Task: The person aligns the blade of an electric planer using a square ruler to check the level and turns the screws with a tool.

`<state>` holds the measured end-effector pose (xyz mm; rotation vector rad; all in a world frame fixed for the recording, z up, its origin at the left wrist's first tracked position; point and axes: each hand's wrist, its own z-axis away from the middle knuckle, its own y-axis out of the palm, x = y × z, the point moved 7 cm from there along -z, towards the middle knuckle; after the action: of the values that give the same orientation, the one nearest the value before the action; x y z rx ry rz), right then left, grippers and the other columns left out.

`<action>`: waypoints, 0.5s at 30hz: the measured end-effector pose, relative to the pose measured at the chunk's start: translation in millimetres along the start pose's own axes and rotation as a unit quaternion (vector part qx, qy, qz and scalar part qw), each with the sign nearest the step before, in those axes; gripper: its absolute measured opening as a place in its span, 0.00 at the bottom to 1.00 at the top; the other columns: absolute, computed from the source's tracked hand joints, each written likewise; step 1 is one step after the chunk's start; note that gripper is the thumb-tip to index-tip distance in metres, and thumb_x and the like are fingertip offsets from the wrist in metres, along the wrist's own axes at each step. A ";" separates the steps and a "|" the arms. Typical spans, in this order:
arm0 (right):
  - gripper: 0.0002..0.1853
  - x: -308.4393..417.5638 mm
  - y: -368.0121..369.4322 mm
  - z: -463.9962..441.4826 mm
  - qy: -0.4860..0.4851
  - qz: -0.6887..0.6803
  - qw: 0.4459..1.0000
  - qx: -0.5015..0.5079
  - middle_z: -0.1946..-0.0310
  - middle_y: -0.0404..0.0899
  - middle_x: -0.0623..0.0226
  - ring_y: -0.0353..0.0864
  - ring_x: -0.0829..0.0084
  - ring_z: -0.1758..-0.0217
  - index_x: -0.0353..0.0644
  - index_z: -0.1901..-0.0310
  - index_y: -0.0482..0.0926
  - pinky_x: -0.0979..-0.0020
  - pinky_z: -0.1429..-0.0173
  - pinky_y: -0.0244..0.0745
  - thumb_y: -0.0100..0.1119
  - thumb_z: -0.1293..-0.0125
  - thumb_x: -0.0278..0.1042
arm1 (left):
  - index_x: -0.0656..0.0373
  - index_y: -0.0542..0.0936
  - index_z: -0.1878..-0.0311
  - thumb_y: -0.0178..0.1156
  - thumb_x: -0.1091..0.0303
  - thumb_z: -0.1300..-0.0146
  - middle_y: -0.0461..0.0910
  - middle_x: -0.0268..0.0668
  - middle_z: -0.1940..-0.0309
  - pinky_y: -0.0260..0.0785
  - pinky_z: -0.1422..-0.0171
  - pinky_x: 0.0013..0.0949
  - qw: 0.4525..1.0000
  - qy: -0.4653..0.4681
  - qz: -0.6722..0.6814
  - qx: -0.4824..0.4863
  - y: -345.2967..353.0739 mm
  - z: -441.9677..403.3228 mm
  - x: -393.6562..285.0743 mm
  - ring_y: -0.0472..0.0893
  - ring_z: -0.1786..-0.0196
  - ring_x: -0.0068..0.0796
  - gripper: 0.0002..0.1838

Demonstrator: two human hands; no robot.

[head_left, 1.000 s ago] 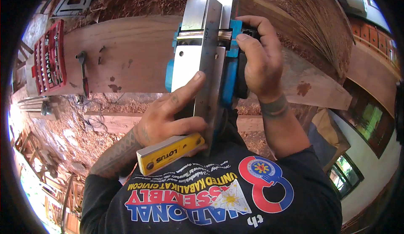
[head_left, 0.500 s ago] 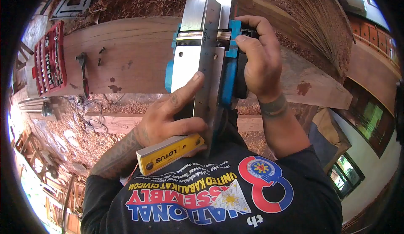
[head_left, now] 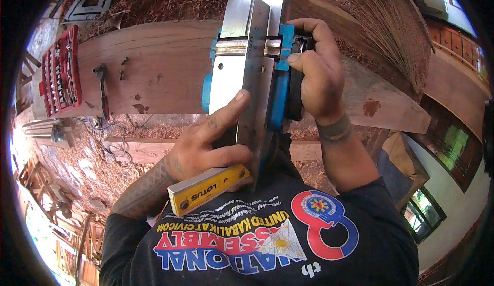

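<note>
An electric planer (head_left: 222, 82) with blue housing lies sole-up in front of me. Its cutter drum (head_left: 231, 46) shows between the two shiny sole plates. A try square (head_left: 208, 189) with a yellow handle marked LOTUS has its steel blade on edge lengthwise along the sole, across the drum. My left hand (head_left: 208, 144) is closed on the square, index finger stretched against the blade. My right hand (head_left: 321, 75) is closed around the planer's right side near the black part (head_left: 297, 80), its thumb by the drum's end. The planer's underside and rear are hidden.
Under the planer runs a thick wooden plank (head_left: 170, 54). On it lie a ratchet wrench (head_left: 103, 90), small bolts (head_left: 123, 62) and a red socket set case (head_left: 74, 75). A metal framing square (head_left: 92, 8) and a stick broom (head_left: 393, 39) lie beyond, among wood shavings.
The cutter drum has turned a little, showing a different face. My right thumb has slid slightly toward me along the planer's side. The square and my left hand stay nearly still.
</note>
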<state>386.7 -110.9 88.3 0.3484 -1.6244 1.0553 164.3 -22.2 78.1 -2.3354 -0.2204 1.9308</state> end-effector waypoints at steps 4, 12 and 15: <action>0.23 -3.7 -0.4 0.1 0.003 -0.018 1.000 -0.005 0.43 0.79 0.57 0.79 0.70 0.43 0.26 0.40 0.79 0.69 0.33 0.75 0.52 0.36 0.25 | 0.52 0.90 0.49 0.85 0.60 0.47 0.56 0.74 0.13 0.76 0.20 0.51 1.000 0.004 -0.004 -0.002 -0.7 -0.6 -1.0 0.74 0.18 0.74 0.22; 0.24 -3.0 0.6 0.4 0.022 -0.013 1.000 -0.004 0.45 0.80 0.59 0.79 0.72 0.45 0.29 0.38 0.79 0.70 0.34 0.75 0.52 0.36 0.26 | 0.53 0.89 0.49 0.84 0.63 0.46 0.55 0.74 0.12 0.77 0.22 0.50 0.999 0.029 -0.028 -0.007 -2.2 -2.1 -3.4 0.77 0.20 0.72 0.22; 0.24 -7.6 0.8 0.6 0.049 -0.079 0.996 -0.012 0.45 0.80 0.60 0.79 0.73 0.45 0.29 0.38 0.79 0.71 0.34 0.75 0.52 0.36 0.26 | 0.53 0.89 0.49 0.85 0.61 0.46 0.55 0.74 0.12 0.78 0.23 0.50 0.999 0.028 -0.023 -0.005 -0.7 -0.8 -1.1 0.78 0.21 0.72 0.22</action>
<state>388.4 -113.2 81.1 0.3960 -1.4955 0.9189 164.8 -21.7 79.4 -2.3662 -0.2774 1.8456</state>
